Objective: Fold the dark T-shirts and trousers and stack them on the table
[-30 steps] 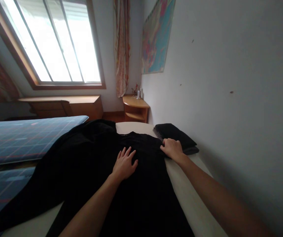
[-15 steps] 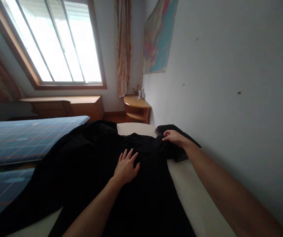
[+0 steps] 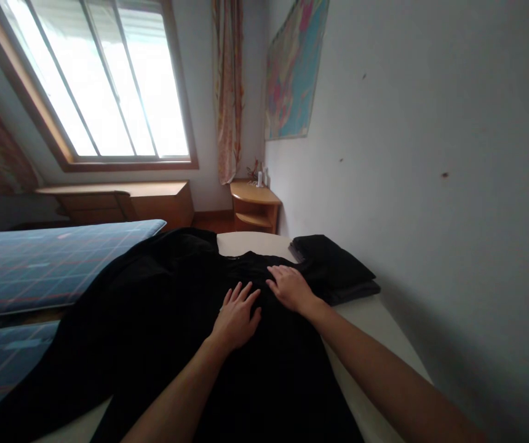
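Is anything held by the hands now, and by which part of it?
Nothing appears held: the left hand and right hand both lie open on the upper part of the black garment.

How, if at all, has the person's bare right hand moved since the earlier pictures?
Yes: the right hand moved left, judged against the flat pink-and-blue wall map.
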Action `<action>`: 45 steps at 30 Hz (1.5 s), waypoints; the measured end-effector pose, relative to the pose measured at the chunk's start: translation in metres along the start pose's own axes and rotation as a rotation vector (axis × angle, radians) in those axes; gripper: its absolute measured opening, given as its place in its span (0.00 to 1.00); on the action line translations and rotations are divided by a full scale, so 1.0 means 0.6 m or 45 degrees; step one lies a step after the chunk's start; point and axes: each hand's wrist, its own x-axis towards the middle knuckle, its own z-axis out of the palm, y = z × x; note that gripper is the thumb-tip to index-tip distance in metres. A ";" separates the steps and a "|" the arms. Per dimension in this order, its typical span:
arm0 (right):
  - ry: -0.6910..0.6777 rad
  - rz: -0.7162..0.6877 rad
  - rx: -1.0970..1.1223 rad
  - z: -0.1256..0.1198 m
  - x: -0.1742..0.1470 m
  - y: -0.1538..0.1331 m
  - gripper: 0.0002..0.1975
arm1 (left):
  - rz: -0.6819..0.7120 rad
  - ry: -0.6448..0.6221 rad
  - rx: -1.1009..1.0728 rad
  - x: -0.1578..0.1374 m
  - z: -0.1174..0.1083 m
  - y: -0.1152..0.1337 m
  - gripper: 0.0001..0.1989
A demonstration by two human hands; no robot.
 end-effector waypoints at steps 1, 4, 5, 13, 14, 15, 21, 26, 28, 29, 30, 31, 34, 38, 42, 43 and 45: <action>-0.069 0.042 0.023 0.015 -0.002 -0.006 0.28 | -0.034 0.010 0.012 0.000 0.002 -0.001 0.27; -0.162 0.168 0.063 0.044 -0.007 0.000 0.33 | -0.087 0.012 0.046 0.001 0.008 -0.005 0.29; -0.169 0.225 0.070 0.047 -0.008 0.006 0.34 | -0.086 0.005 0.053 0.001 0.009 -0.005 0.29; 0.134 0.191 -0.200 0.016 -0.019 0.025 0.23 | -0.085 -0.021 0.074 0.002 0.010 -0.004 0.31; 0.209 0.152 -0.237 0.006 -0.023 0.024 0.19 | -0.086 -0.022 0.072 0.002 0.010 -0.004 0.31; 0.283 0.153 -0.266 -0.004 -0.027 0.026 0.17 | -0.087 -0.024 0.068 0.001 0.010 -0.004 0.31; 0.628 0.547 -0.429 -0.042 -0.056 0.080 0.17 | 0.019 -0.050 0.021 0.000 -0.003 0.003 0.29; 0.595 0.560 -0.311 -0.030 -0.063 0.105 0.05 | 0.133 -0.117 -0.026 -0.001 -0.006 0.005 0.28; 0.585 0.585 -0.232 -0.028 -0.059 0.101 0.05 | 0.140 -0.123 -0.033 -0.002 -0.004 0.004 0.29; 0.582 0.598 -0.206 -0.028 -0.057 0.098 0.05 | 0.145 -0.123 -0.034 -0.002 -0.004 0.004 0.29; 0.580 0.608 -0.195 -0.029 -0.056 0.096 0.06 | 0.148 -0.126 -0.035 -0.002 -0.004 0.003 0.29; 0.579 0.619 -0.201 -0.030 -0.056 0.094 0.08 | 0.149 -0.131 -0.035 -0.003 -0.003 0.003 0.29; 0.565 0.631 -0.242 -0.031 -0.059 0.093 0.13 | 0.147 -0.126 -0.036 -0.004 -0.004 0.003 0.29; 0.602 0.594 -0.194 -0.035 -0.060 0.094 0.10 | 0.148 -0.106 -0.042 -0.005 -0.004 0.003 0.28; 0.599 0.651 -0.056 -0.048 -0.046 0.080 0.13 | 0.143 -0.107 -0.054 -0.004 -0.005 0.003 0.28; 0.587 0.632 0.003 -0.051 -0.042 0.073 0.13 | 0.141 -0.106 -0.055 -0.004 -0.005 0.003 0.28; 0.573 0.502 0.162 -0.056 -0.036 0.055 0.13 | 0.131 -0.094 -0.060 -0.003 -0.005 0.003 0.27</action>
